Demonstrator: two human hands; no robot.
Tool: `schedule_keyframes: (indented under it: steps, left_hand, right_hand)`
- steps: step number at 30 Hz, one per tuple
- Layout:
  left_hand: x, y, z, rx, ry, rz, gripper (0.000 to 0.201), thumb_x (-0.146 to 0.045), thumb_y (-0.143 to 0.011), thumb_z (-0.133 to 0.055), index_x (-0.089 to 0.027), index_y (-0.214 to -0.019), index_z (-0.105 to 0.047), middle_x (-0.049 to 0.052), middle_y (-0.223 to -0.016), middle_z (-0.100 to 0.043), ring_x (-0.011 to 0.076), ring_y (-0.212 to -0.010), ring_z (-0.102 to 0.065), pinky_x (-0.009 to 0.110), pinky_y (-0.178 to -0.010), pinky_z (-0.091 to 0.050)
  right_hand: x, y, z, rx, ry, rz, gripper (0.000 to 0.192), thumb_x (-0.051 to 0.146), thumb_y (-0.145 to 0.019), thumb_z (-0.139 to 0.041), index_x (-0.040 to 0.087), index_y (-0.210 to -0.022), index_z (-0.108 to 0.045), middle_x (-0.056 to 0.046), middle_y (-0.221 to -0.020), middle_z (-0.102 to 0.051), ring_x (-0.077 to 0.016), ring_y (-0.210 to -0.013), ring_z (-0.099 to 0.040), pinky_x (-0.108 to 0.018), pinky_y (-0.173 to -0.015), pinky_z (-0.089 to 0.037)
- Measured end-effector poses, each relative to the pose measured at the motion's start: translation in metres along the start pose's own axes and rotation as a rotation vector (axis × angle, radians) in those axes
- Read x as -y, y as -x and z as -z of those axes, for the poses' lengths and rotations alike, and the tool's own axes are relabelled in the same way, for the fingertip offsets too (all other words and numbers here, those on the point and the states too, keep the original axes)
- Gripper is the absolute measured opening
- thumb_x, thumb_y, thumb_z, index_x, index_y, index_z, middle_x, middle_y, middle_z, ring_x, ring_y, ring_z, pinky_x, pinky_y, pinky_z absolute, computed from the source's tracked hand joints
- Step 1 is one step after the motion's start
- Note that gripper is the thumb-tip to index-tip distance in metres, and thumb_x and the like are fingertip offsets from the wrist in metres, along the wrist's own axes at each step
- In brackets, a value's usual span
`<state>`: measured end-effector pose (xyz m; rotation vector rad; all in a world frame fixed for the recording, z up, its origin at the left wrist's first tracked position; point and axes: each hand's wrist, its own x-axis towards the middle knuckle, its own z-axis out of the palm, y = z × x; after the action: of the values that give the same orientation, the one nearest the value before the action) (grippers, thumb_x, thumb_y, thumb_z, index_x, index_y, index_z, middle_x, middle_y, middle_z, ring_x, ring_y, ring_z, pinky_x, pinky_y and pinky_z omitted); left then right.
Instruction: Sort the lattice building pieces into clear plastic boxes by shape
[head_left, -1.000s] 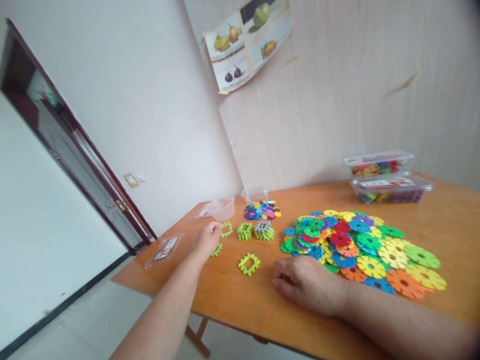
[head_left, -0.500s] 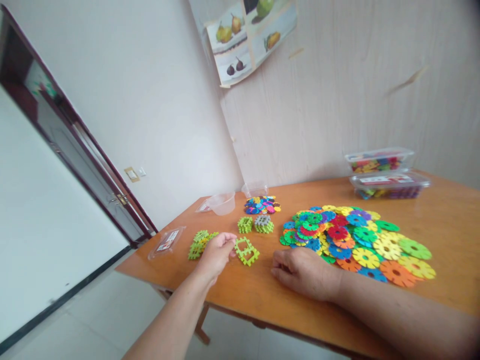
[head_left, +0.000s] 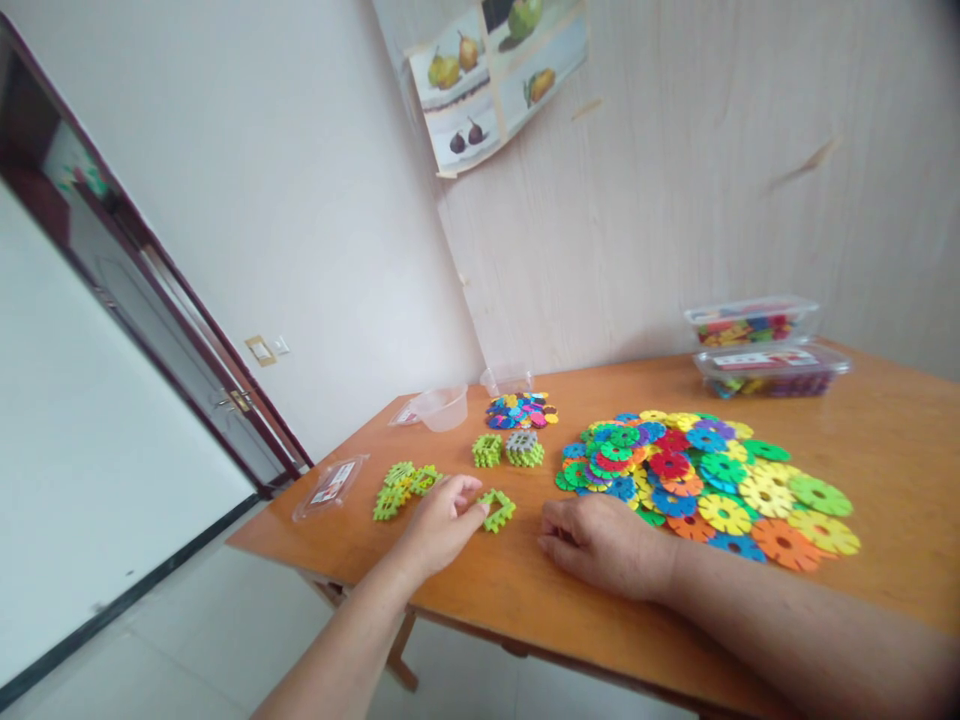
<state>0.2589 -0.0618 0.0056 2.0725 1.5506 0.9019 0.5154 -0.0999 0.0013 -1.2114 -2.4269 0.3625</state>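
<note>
Left of the multicoloured notched-disc pile [head_left: 721,468], one lime-green notched square frame [head_left: 506,516] lies beside the left hand [head_left: 442,522], thumb and fingers parted; the right hand [head_left: 596,538], curled inward, rests before the pile.

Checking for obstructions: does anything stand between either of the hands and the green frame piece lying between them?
Nothing visible does. The left hand is right at the green frame piece, by its left side; contact can't be told. Toward the right hand, only brown tabletop shows between.
</note>
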Motion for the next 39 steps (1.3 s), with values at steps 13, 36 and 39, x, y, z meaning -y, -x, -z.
schedule_keyframes:
  steps: [13,36,39]
  left_hand:
    - [-0.001,0.004,-0.016,-0.003,-0.173,-0.103,0.030,-0.036,-0.076,-0.070,-0.022,-0.102,-0.063,0.003,-0.099,-0.066,0.0178,-0.088,-0.061,0.030,-0.080,-0.046]
    - [0.051,-0.037,0.078,0.249,-0.728,-0.075,0.076,-0.003,-0.067,-0.048,-0.027,-0.139,-0.049,0.004,-0.150,-0.046,0.0248,-0.141,-0.032,0.043,-0.115,-0.026]
    - [0.045,-0.044,0.078,0.291,-0.760,-0.059,0.072,-0.004,-0.067,-0.049,-0.029,-0.135,-0.053,0.004,-0.147,-0.049,0.0263,-0.139,-0.035,0.044,-0.112,-0.030]
  right_hand:
    - [0.000,0.000,-0.001,-0.006,-0.007,-0.005,0.013,0.026,-0.087,-0.050,0.022,-0.081,-0.061,0.000,-0.076,-0.068,-0.0125,-0.065,-0.057,-0.024,-0.055,-0.027]
    - [0.000,0.001,-0.001,-0.005,-0.040,-0.017,0.019,0.031,-0.091,-0.048,0.022,-0.075,-0.055,0.000,-0.069,-0.062,-0.0110,-0.059,-0.050,-0.025,-0.053,-0.024]
    - [0.000,0.002,0.000,0.000,-0.051,-0.017,0.020,0.031,-0.091,-0.048,0.022,-0.075,-0.055,0.000,-0.069,-0.062,-0.0111,-0.060,-0.051,-0.024,-0.054,-0.025]
